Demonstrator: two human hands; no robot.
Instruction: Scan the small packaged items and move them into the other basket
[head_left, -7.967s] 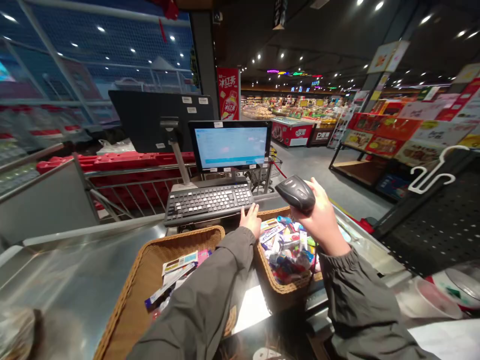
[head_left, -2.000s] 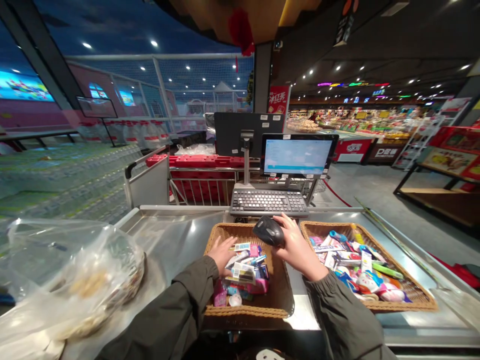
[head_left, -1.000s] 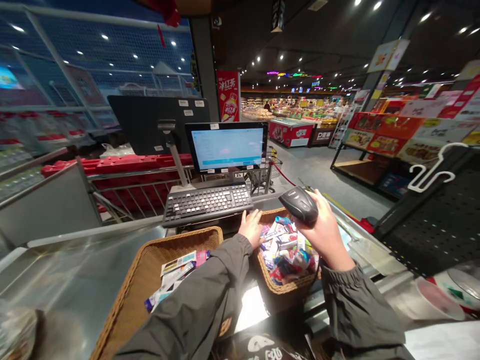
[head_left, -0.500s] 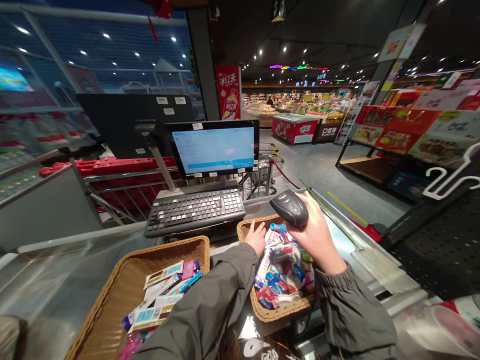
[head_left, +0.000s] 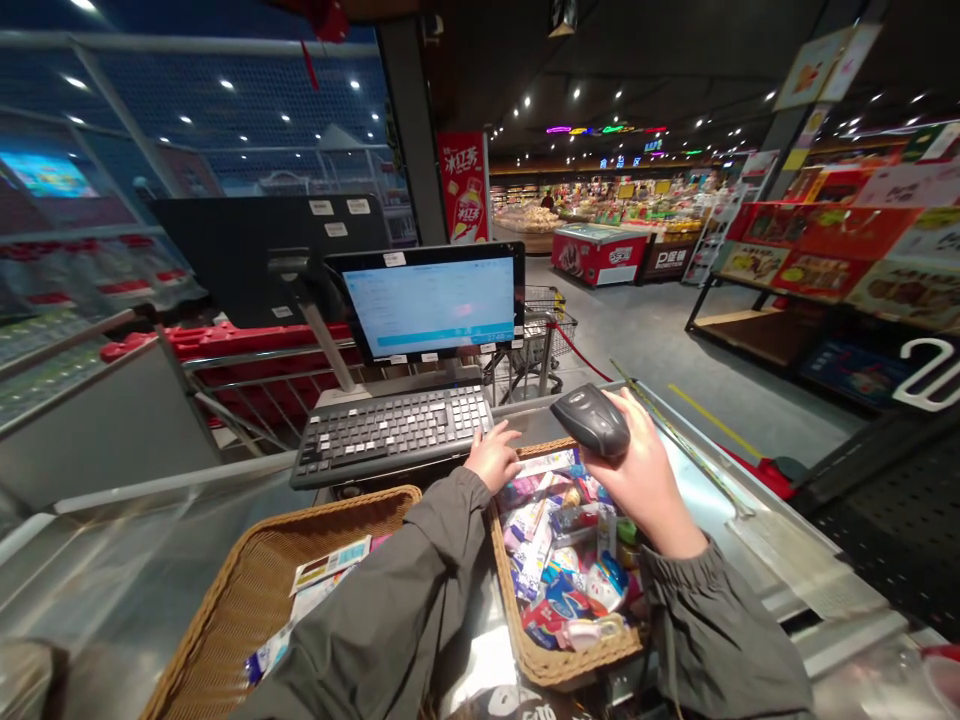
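My right hand [head_left: 643, 475] is wrapped round a black barcode scanner [head_left: 592, 418], held above the far end of the right wicker basket [head_left: 551, 668]. Small wrapped packets [head_left: 559, 560] in bright colours fill that basket. My left hand [head_left: 493, 458], fingers stretched out and holding nothing I can see, is at the right end of the black keyboard [head_left: 394, 425]; whether a finger presses a key I cannot tell. Behind the keyboard a monitor [head_left: 435, 305] shows a blue-white page. At the left, a larger wicker basket [head_left: 217, 600] holds several flat packets [head_left: 330, 565], partly covered by my left sleeve.
Both baskets stand on a metal counter [head_left: 97, 560]. A second monitor [head_left: 270, 255], seen from the back, rises on a pole at the left. Beyond the counter are a shopping cart [head_left: 551, 320] and a red freezer [head_left: 596, 255]. A white hanger [head_left: 930, 375] hangs at the right.
My left hand has moved from the right basket's far rim leftward to the keyboard's right end. The scanner remains in my right hand above the basket. The view has shifted slightly.
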